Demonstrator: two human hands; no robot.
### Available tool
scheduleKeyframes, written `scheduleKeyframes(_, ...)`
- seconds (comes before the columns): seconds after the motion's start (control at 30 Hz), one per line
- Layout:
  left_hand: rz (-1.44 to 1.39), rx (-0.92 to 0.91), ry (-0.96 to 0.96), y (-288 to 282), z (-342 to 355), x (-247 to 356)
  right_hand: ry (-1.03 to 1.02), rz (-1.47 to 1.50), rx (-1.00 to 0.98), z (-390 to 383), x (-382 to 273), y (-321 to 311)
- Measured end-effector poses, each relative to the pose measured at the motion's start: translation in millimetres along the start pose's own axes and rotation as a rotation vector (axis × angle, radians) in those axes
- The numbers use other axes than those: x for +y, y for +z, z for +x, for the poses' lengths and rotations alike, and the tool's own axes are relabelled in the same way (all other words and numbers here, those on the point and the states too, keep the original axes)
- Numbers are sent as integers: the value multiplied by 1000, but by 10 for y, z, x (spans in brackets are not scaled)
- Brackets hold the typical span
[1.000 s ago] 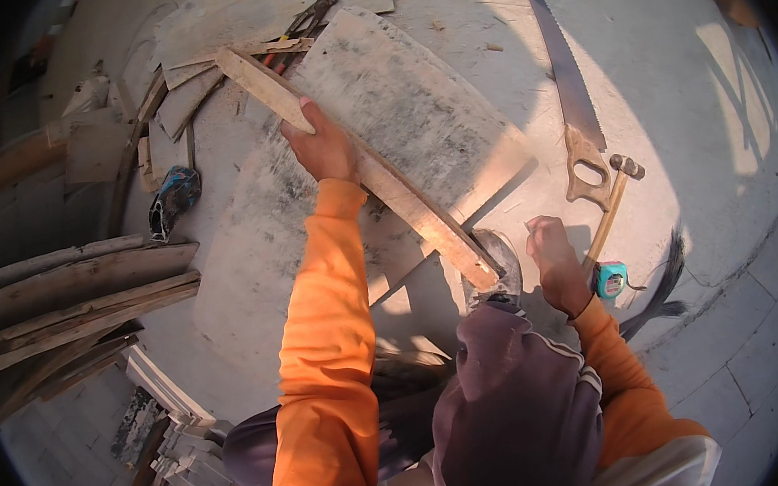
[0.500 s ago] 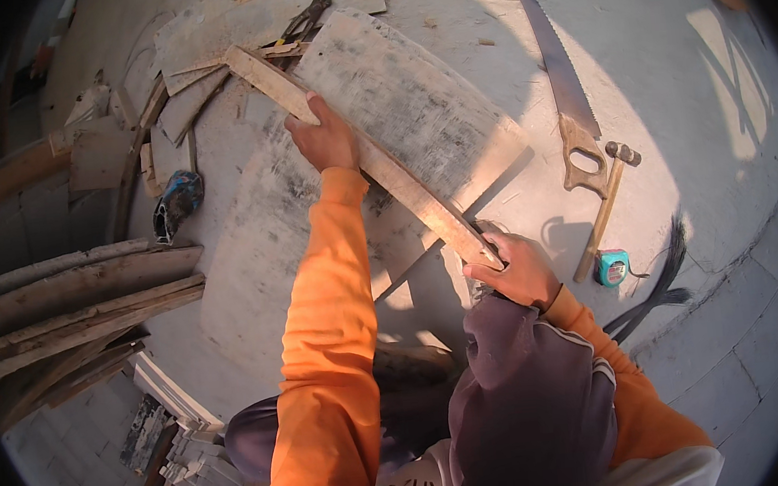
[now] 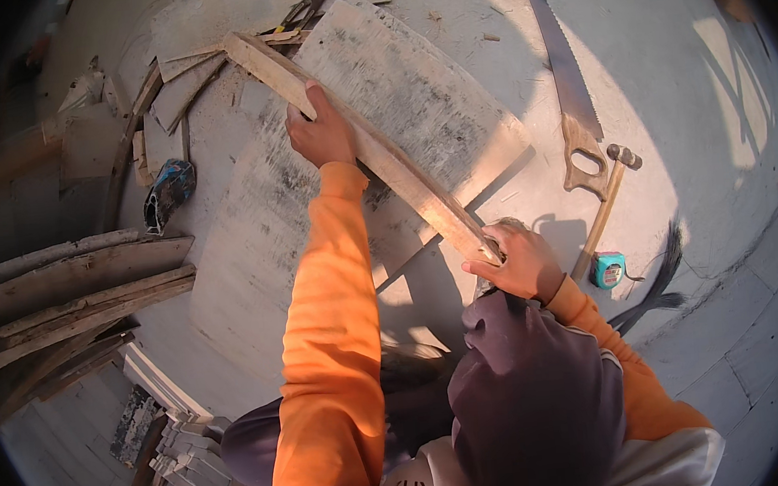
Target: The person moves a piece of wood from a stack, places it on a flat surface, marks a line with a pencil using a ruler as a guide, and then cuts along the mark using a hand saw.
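Both hands are on the plank. It runs diagonally across the work area, far end at upper left, near end in front of the person's right knee (image 3: 536,387). The plank (image 3: 397,173) passes over the weathered sheet (image 3: 412,84) on the floor (image 3: 718,196); whether the two touch along its length cannot be determined.

The left hand (image 3: 321,136) has its grip closed around the plank, on the far half, at its left edge. The right hand (image 3: 522,259) has its grip closed on the near end, thumb at the end's left side, fingers at the right. Both sleeves (image 3: 322,323) are orange.

To the right, the saw (image 3: 570,88) lies on the floor, handle toward the person, teeth facing right. The hammer (image 3: 606,206) lies just beside the saw handle, head away from the person. The teal tape measure (image 3: 608,270) sits near the lower end of the hammer's handle, with dark strands (image 3: 659,282) close by on its right.

At upper left, wood scraps (image 3: 186,94) lie near the plank's far end. A blue-and-black item (image 3: 169,193), type not identifiable, lies between these and the stacked boards (image 3: 86,269).
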State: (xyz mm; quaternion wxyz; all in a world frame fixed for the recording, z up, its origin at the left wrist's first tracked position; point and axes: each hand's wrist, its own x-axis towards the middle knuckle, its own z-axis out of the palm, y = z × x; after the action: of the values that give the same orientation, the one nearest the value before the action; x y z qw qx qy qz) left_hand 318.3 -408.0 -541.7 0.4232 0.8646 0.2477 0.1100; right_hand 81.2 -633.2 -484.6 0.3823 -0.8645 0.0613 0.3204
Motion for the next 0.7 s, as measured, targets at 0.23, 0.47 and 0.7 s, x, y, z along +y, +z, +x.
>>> scheduleKeyframes(0.23,-40,-25,-89,-37,-42,110,56,78,-39,16,-42,-49)
scheduleKeyframes(0.47,-85,3,-68,-1,-17,44,14,136,6,54,102,73)
scheduleKeyframes(0.7,-179,49,-58,-66,-40,-29,-100,217,81,41,139,112)
